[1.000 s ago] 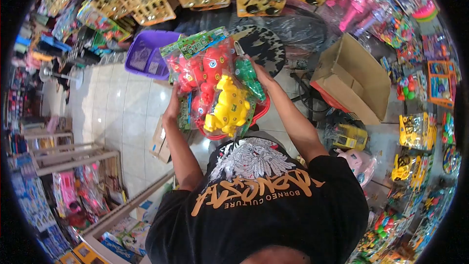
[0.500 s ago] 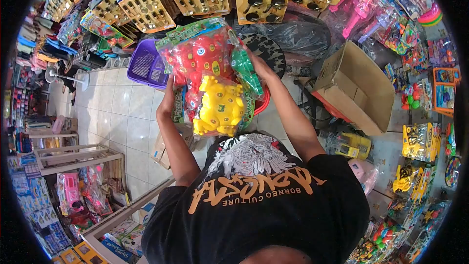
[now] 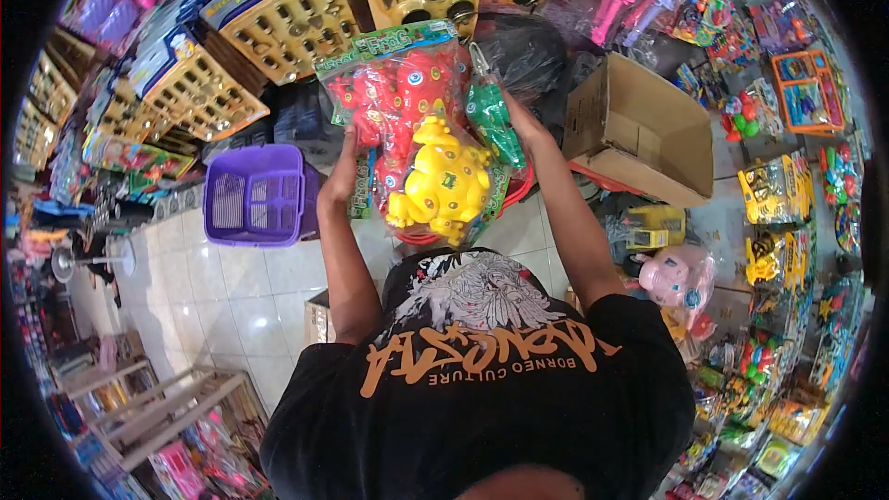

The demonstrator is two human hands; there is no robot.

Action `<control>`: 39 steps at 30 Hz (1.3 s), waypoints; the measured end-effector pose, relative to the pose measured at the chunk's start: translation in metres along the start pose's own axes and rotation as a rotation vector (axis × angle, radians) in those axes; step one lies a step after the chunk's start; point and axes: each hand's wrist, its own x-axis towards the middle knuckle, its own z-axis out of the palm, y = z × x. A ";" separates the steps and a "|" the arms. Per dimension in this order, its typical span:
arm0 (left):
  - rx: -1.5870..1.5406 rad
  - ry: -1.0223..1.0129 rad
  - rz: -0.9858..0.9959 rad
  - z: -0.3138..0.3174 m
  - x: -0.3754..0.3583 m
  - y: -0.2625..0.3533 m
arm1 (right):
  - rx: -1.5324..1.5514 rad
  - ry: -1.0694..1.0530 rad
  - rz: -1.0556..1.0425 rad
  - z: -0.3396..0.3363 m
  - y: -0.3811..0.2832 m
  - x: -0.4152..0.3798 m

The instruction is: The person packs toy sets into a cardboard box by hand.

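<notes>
Between my two hands is a bundle of bagged toy frogs with green "FROG" header cards. Red frogs (image 3: 407,83) fill the back of it, a yellow frog (image 3: 449,181) lies in front, and a green frog (image 3: 498,125) is at the right. My left hand (image 3: 343,171) grips the bundle's left side, its fingers partly hidden behind the packs. On the right side, my right hand (image 3: 524,122) is closed against the green frog's pack. A red basket (image 3: 520,193) shows partly beneath the bundle.
A purple basket (image 3: 255,194) stands on the tiled floor to the left. Right of me is an open cardboard box (image 3: 639,130). Carded kitchen play sets (image 3: 287,18) hang in front, and bagged toys (image 3: 778,190) line the right side. A wooden rack (image 3: 171,417) stands at lower left.
The view has shifted, so the purple basket appears lower and the cardboard box farther left. The frog bundle sits slightly farther right in view, still held in both hands.
</notes>
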 end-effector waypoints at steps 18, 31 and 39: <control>-0.178 -0.268 -0.215 0.004 0.039 -0.004 | -0.001 0.341 0.016 -0.042 0.027 0.021; 0.359 0.411 0.729 -0.006 0.043 0.034 | -0.328 0.750 -0.485 0.029 0.073 -0.146; 0.305 0.229 0.822 0.058 0.068 0.077 | -0.698 0.603 -0.316 0.093 0.049 -0.149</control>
